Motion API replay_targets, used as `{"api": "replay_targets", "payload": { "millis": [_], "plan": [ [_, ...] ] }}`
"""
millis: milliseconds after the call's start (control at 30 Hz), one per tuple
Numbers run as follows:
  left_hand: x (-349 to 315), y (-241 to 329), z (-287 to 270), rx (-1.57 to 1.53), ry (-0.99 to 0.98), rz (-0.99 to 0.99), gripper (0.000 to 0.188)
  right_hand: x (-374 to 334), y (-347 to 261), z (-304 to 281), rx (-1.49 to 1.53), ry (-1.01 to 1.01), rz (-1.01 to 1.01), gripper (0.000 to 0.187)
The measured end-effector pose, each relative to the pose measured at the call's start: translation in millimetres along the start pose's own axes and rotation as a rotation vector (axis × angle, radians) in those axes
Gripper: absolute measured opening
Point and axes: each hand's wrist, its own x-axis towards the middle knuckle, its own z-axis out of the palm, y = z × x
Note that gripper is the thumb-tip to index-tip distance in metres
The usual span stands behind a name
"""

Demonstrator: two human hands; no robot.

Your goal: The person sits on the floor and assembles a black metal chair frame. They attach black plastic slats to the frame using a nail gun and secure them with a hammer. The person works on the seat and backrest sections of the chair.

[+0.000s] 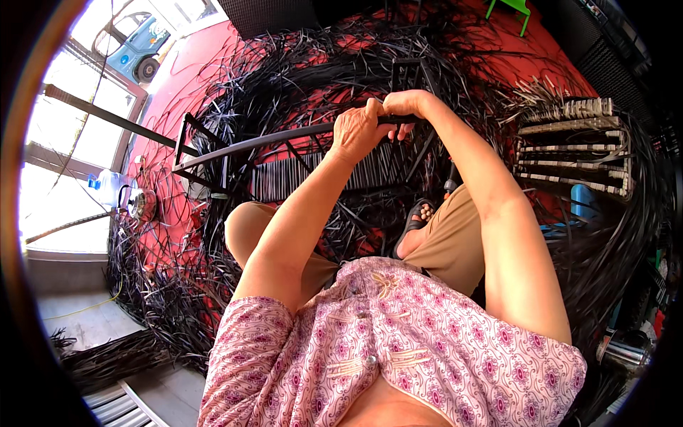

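The left hand's (358,129) fingers are closing around the curved upper rail of a black frame (284,134). Just beside it, the right hand (405,104) is bending over the same rail, with fingertips showing below; whether they are gripping it or pinching something, I cannot tell. The hands are probably sitting this close so that one is steadying the rail for the other. The frame is stretching across in front of the seated person's spread knees, seemingly to keep the rail within easy reach. Below the rail, a dark striped panel (306,176) is showing.

Beyond, heaps of loose black strips (238,96) are covering much of the red floor (203,53), crowding the frame and likely to snag it. A sandalled foot (415,226) is resting among them. Pale-wrapped slats (573,151) are lying at right; a clear water jug (108,186) is standing at left.
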Motion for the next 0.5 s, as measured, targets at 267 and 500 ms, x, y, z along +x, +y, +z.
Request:
{"api": "replay_targets", "payload": {
  "millis": [267,500],
  "plan": [
    [5,-3,-8,-0.060,-0.092,-0.130,0.049,19,25,-8,0.500,0.319,-0.433,0.051],
    [33,-39,-10,-0.464,-0.373,-0.191,0.045,-18,6,20,0.528,0.684,-0.828,0.048]
  ]
}}
